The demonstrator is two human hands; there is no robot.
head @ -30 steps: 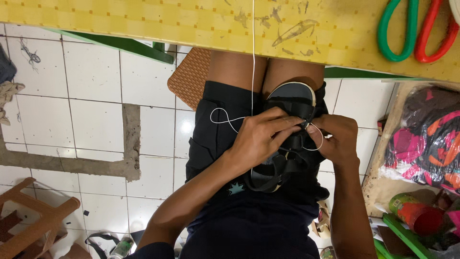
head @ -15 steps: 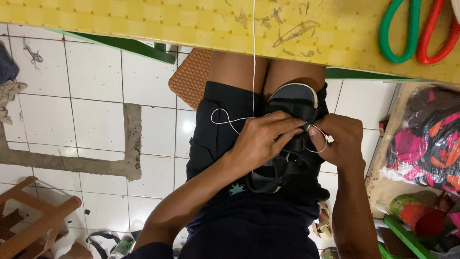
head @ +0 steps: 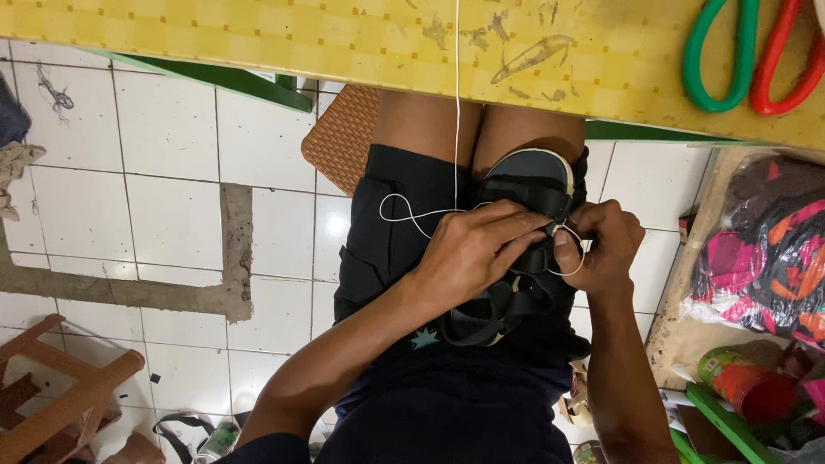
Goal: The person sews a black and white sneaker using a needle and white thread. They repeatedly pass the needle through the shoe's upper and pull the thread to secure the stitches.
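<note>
A black strapped sandal (head: 524, 185) with a pale-edged sole lies on my lap, over black shorts. My left hand (head: 477, 253) grips the sandal's straps from the left, fingers curled over them. My right hand (head: 606, 245) pinches at the strap on the right side, where a white thread (head: 456, 112) loops around. The thread runs up from the sandal and over the edge of the yellow table (head: 344, 39). Whether a needle is in the fingers, I cannot tell.
Green- and red-handled scissors (head: 748, 56) lie on the table at the top right. A brown woven seat (head: 344, 137) shows under my legs. A wooden stool (head: 51, 395) stands at the bottom left on white floor tiles. Bags of coloured material (head: 765, 249) and a can (head: 743, 382) crowd the right.
Both hands stay on the sandal; the right hand has shifted slightly and the thread loop beside it has changed shape a little.
</note>
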